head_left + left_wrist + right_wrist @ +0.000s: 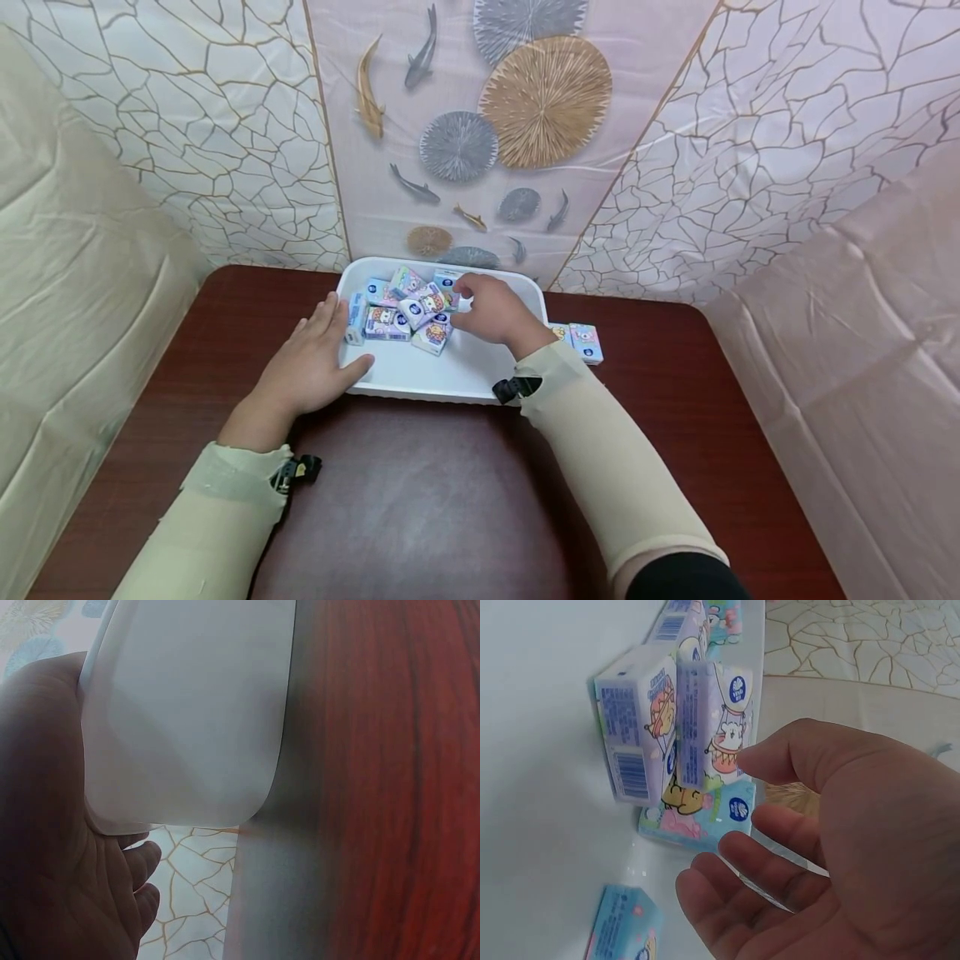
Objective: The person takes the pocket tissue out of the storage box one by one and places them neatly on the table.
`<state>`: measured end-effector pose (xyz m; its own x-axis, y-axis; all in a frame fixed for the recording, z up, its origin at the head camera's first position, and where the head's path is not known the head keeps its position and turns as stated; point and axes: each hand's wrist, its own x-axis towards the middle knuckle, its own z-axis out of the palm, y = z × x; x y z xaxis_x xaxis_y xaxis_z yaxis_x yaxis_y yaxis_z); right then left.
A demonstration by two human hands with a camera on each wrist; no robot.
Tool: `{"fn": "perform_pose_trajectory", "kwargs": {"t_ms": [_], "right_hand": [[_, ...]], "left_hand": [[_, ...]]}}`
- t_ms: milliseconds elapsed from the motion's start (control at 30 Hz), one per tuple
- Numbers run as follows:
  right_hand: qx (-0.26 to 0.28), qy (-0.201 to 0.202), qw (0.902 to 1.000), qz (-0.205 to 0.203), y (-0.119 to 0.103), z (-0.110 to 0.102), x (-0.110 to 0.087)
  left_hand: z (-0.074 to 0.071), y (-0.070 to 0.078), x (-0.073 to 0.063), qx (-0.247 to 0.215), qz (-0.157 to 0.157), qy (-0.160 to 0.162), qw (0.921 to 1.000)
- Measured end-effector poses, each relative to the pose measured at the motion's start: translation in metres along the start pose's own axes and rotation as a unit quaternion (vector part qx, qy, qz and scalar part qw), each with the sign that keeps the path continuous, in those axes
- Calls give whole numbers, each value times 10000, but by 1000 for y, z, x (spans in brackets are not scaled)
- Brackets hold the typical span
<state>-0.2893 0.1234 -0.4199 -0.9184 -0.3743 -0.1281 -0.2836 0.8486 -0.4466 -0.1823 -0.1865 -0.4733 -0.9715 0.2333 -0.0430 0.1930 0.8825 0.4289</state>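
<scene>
Small tissue packs with cartoon animal prints lie heaped in the left half of a white tray (468,375). My right hand (495,310) reaches over the tray beside the heap, fingers bent and apart, gripping nothing. In the right wrist view its thumb (780,754) is at the edge of a purple-white tissue pack (714,724); whether it touches cannot be told. A blue tissue pack (697,814) lies below that one. My left hand (311,362) rests along the tray's left side, fingers extended and thumb over the near rim. The left wrist view shows its palm against the tray's outer wall (187,712).
Two more tissue packs (587,343) lie on the dark red wooden table (660,400) just right of the tray. A patterned cloth wall (255,125) stands close behind the tray, and beige cloth hangs at both sides.
</scene>
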Motion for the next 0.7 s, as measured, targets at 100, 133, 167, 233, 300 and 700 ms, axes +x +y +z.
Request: {"fn": "perform_pose_trajectory", "kwargs": {"t_ms": [100, 133, 167, 233, 300, 700], "right_hand": [[58, -63, 10000, 30, -4, 2, 4], [102, -70, 9999, 48, -5, 3, 5], [122, -75, 9999, 52, -6, 4, 6], [78, -63, 9999, 37, -7, 6, 9], [44, -69, 10000, 47, -8, 8, 12], [239, -395, 9984, 329, -21, 17, 25]], "left_hand": [[0, -1, 0, 2, -17, 13, 10000], [0, -1, 0, 1, -19, 14, 10000], [0, -1, 0, -1, -21, 13, 10000], [0, -1, 0, -4, -21, -2, 10000], [0, -1, 1, 0, -12, -12, 10000], [-1, -1, 1, 21, -12, -71, 10000]]}}
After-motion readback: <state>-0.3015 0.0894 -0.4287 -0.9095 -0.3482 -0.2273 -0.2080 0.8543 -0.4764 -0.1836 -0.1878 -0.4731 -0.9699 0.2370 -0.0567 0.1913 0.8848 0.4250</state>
